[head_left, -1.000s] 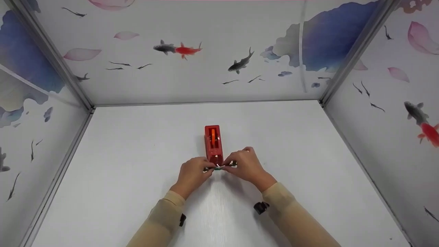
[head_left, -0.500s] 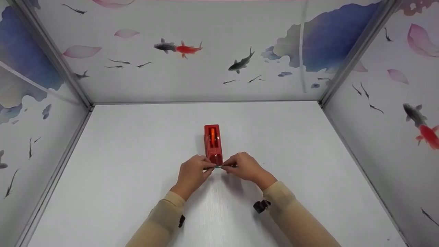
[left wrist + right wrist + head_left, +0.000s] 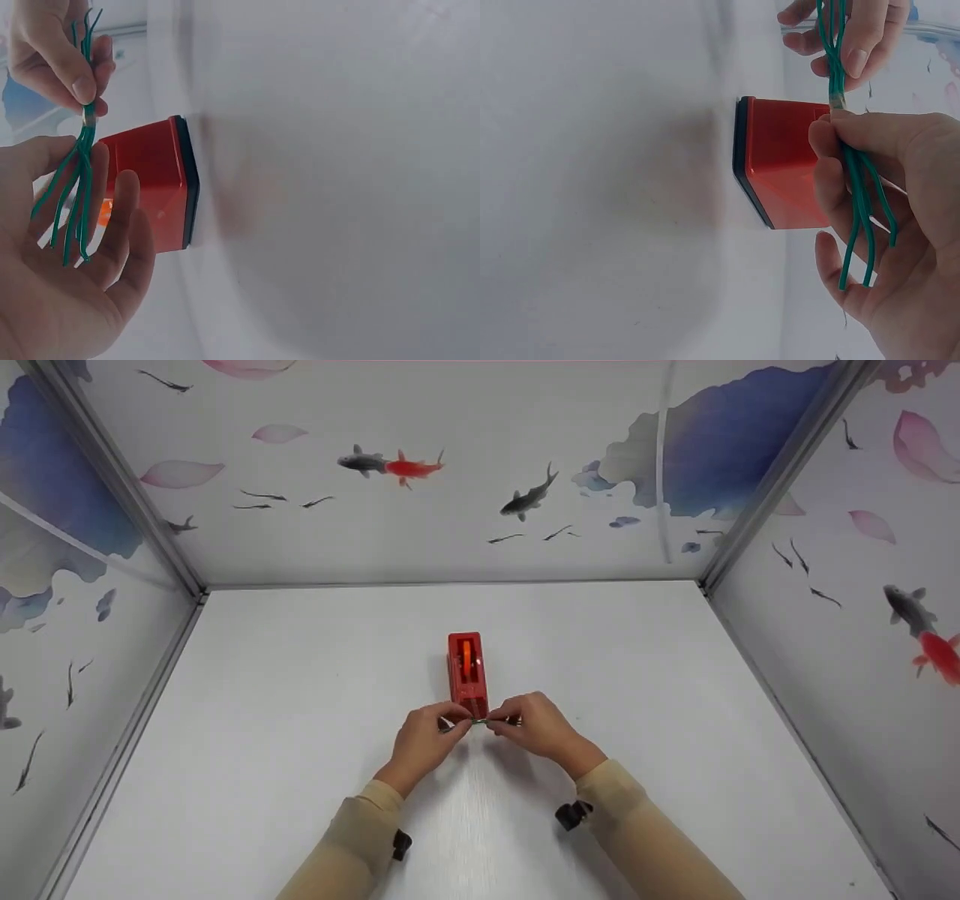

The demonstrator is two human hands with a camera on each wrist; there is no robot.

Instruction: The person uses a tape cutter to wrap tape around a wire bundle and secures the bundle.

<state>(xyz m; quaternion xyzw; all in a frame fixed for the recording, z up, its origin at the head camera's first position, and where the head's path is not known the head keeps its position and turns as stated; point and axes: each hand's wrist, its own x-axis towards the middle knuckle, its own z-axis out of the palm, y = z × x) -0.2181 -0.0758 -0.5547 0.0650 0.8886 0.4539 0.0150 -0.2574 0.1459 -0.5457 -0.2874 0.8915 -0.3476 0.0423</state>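
Note:
A bundle of thin green wires (image 3: 84,161), splayed at both ends, has a clear tape band (image 3: 89,116) round its middle. My left hand (image 3: 426,742) pinches it on one side of the band between thumb and index finger, with the other fingers loosely bent. On the other side, my right hand (image 3: 536,725) grips it with thumb and fingertips; loose wire ends fan out across that palm in the right wrist view. Just beyond the fingertips stands a red tape dispenser (image 3: 468,690) with an orange wheel (image 3: 466,660); its near end overlaps the left fingers in the head view.
The dispenser stands on a white tabletop (image 3: 300,682). Printed panels with fish and petals enclose the back (image 3: 450,525) and both sides, framed by grey metal strips (image 3: 739,502). A small black device (image 3: 574,814) is strapped at the right wrist.
The bundle has come slightly nearer the dispenser's front. The left fingers have shifted their hold on it, and the right hand sits a little lower than a second ago. The dispenser stays put.

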